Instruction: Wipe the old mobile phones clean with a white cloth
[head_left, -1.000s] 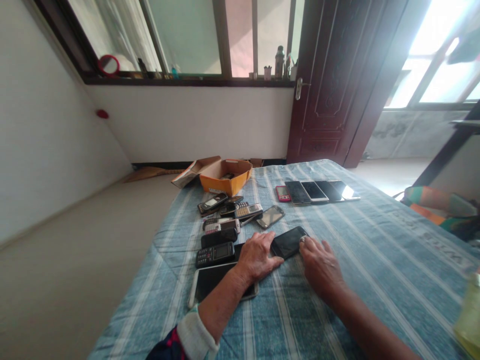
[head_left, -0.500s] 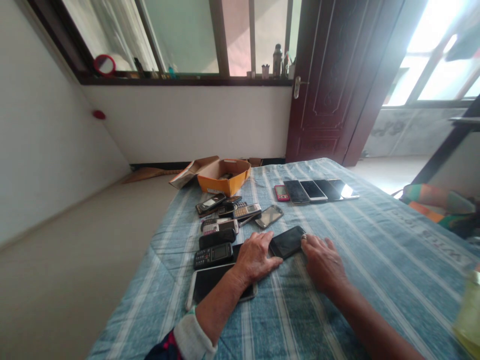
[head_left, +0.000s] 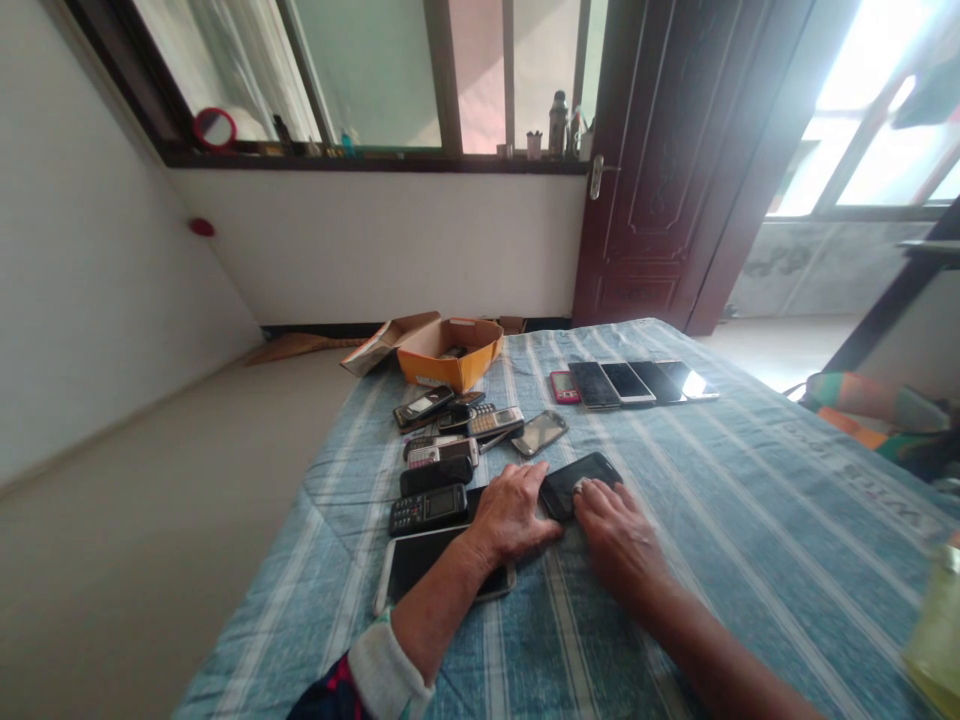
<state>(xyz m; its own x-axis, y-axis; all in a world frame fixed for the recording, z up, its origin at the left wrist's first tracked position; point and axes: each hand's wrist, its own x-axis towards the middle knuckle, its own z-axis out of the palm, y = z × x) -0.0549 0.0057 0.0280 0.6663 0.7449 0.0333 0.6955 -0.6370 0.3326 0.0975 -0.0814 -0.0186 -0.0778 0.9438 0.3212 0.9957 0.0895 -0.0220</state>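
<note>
A black smartphone (head_left: 564,484) lies face up on the blue striped cloth (head_left: 720,520). Its left end is gripped between the thumb and fingers of my left hand (head_left: 511,515). The fingers of my right hand (head_left: 616,525) are bunched on the screen, pressing a small whitish thing whose nature I cannot make out. Under my left forearm lies a large white-edged phone (head_left: 420,562), partly covered. Left of my left hand are a black keypad phone (head_left: 427,511) and a black phone (head_left: 436,477). A grey phone (head_left: 541,433) rests just beyond.
An open orange box (head_left: 450,372) stands at the far edge, near a pile of old phones (head_left: 495,421). A small red phone (head_left: 565,387) and several smartphones (head_left: 628,383) form a row at the far right. A yellowish object (head_left: 934,630) is at the right edge.
My right hand has moved left from the phone's right end onto its screen. My left hand keeps its grip on the left end.
</note>
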